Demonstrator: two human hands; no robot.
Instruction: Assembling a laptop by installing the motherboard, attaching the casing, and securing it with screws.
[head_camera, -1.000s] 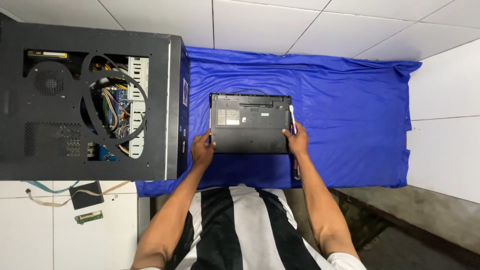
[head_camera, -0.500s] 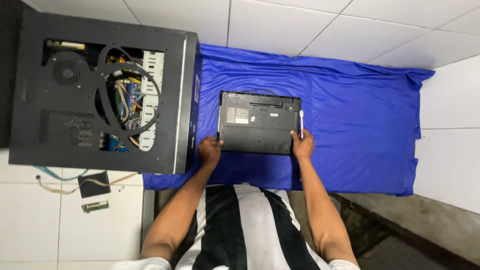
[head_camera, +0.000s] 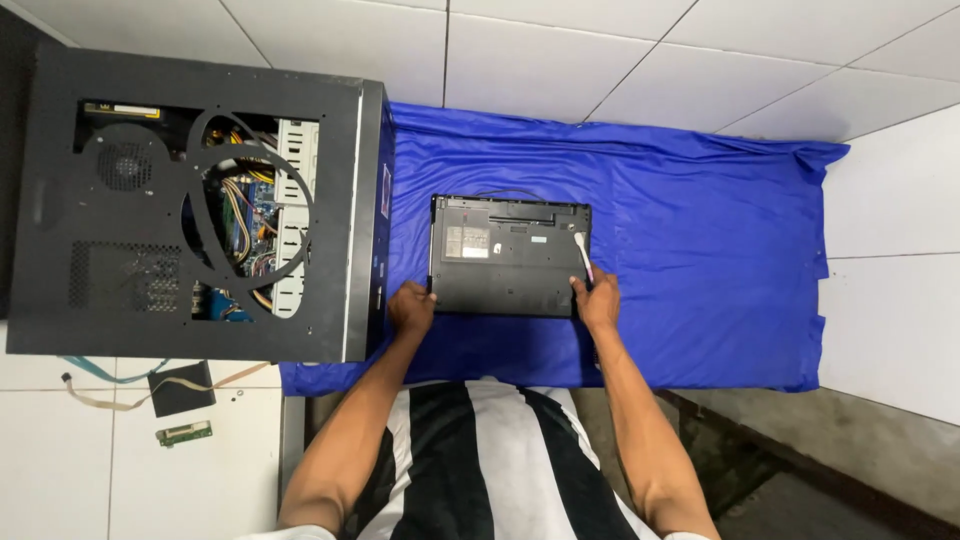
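Observation:
A black laptop (head_camera: 505, 257) lies upside down on a blue cloth (head_camera: 700, 260), its underside facing up. My left hand (head_camera: 410, 308) grips its near left corner. My right hand (head_camera: 598, 300) rests at the near right corner and holds a thin pink and white tool (head_camera: 582, 254) that points away from me along the laptop's right edge. Both forearms reach out from my black and white striped shirt.
A black desktop computer case (head_camera: 190, 205) stands to the left, its side showing fans, cables and boards. On the white tiles below it lie a small dark square part (head_camera: 180, 388), a green circuit strip (head_camera: 183, 433) and flat ribbon cables (head_camera: 100, 385).
The view has shifted, so the laptop and case sit further right and lower in frame. Both hands stay at the laptop's near corners.

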